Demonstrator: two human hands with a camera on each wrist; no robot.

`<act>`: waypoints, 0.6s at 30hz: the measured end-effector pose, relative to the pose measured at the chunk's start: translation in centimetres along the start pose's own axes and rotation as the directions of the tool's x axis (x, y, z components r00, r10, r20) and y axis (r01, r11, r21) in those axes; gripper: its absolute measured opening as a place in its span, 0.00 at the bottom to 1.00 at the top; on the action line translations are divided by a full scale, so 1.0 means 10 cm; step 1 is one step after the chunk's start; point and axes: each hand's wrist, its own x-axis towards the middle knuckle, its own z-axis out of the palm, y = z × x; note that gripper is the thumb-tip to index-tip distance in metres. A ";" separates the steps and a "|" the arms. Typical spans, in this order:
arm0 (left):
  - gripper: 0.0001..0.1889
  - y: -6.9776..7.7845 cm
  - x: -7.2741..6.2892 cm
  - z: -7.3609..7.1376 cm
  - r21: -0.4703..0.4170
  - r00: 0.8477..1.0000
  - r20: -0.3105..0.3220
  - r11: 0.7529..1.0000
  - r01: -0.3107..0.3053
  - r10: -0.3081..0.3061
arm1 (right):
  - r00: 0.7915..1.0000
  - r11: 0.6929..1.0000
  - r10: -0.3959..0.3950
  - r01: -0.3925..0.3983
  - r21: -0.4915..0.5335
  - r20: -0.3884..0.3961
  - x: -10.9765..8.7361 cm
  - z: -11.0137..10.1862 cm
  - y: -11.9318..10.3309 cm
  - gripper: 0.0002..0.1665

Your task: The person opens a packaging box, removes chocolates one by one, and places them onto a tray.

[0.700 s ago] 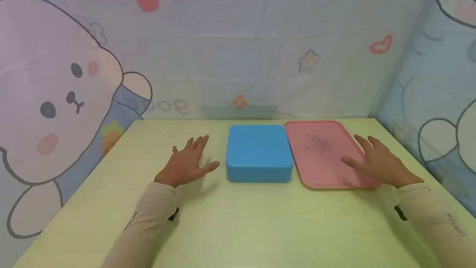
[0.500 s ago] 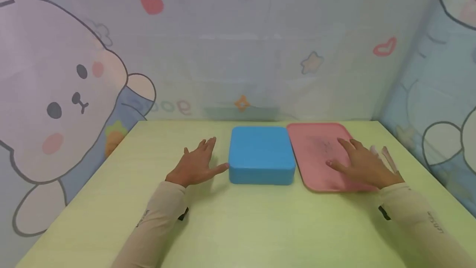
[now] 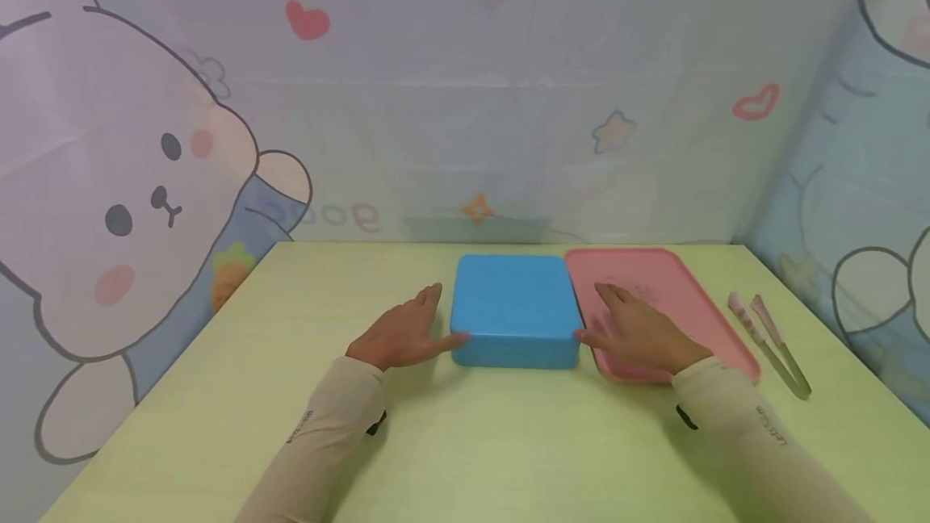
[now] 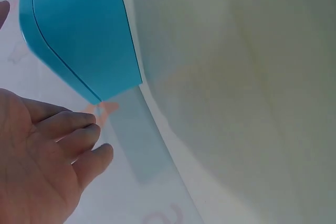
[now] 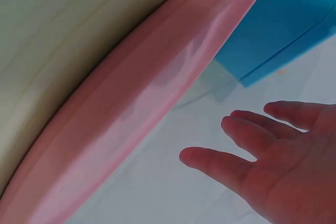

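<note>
A blue lidded box (image 3: 516, 305) stands on the table between my two hands. On its left side is my left hand (image 3: 403, 333), fingers extended, with the thumb tip at the box's front left corner. My right hand (image 3: 639, 333) reaches in from the other side over the pink tray (image 3: 697, 305), its thumb tip right at the front right corner of the box. Both wrist views show the palms turned toward the box with fingers stretched and a gap between the fingers and the box wall.
Metal tongs (image 3: 781, 357) with pinkish ends lie on the table (image 3: 538, 450) right of the tray. A cartoon-printed cloth (image 3: 465, 87) hangs behind and along both sides of the table.
My right hand has swept left across the tray to the box, uncovering the tongs. My left hand has shifted slightly right, up to the box. The box has stayed in place.
</note>
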 end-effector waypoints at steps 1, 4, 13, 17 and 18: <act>0.56 0.01 0.00 0.00 -0.005 1.000 0.007 1.000 -0.002 0.002 | 1.000 1.000 -0.003 0.003 0.006 0.009 0.01 0.02 -0.03 0.62; 0.57 0.05 0.00 0.01 -0.015 1.000 0.023 1.000 -0.008 0.008 | 1.000 1.000 -0.022 0.022 0.014 0.021 0.03 0.07 -0.12 0.63; 0.55 0.15 0.05 0.04 -0.023 0.998 0.009 0.998 -0.065 0.065 | 0.999 0.999 -0.054 0.054 0.008 0.008 0.09 0.20 -0.28 0.63; 0.53 0.17 0.07 0.04 -0.035 0.997 0.009 0.996 -0.077 0.078 | 0.999 0.998 -0.053 0.052 0.028 0.003 0.11 0.19 -0.29 0.63; 0.53 0.17 0.07 0.04 -0.038 0.997 0.011 0.996 -0.082 0.082 | 0.999 0.998 -0.047 0.047 0.031 0.006 0.11 0.19 -0.29 0.63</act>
